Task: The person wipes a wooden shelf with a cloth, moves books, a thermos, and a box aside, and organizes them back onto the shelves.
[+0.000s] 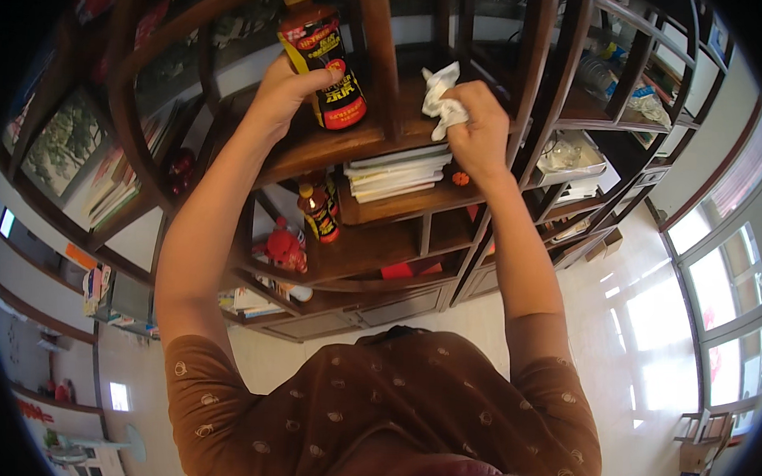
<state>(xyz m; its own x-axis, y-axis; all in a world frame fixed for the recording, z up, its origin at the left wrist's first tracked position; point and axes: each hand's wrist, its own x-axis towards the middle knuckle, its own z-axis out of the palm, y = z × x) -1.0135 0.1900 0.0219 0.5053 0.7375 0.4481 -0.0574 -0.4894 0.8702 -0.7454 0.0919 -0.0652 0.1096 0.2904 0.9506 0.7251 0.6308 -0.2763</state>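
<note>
My left hand (285,96) is closed around a large plastic drink bottle (321,63) with a yellow cap and a black, yellow and red label, its thumb across the front. The bottle tilts a little over the upper wooden shelf (334,148); whether its base touches the shelf I cannot tell. To the right, my right hand (481,124) grips a crumpled white tissue or cloth (446,102) by its right side, near the same shelf. A stack of books or papers (396,175) lies on the shelf below, between the two hands.
Smaller bottles (318,216) with similar labels and a red figurine (283,248) stand lower left. An orange object (461,178) lies right of the stack. Dark wooden uprights (379,59) divide the shelving. An open box (569,158) and plastic-wrapped items (648,104) fill compartments at right.
</note>
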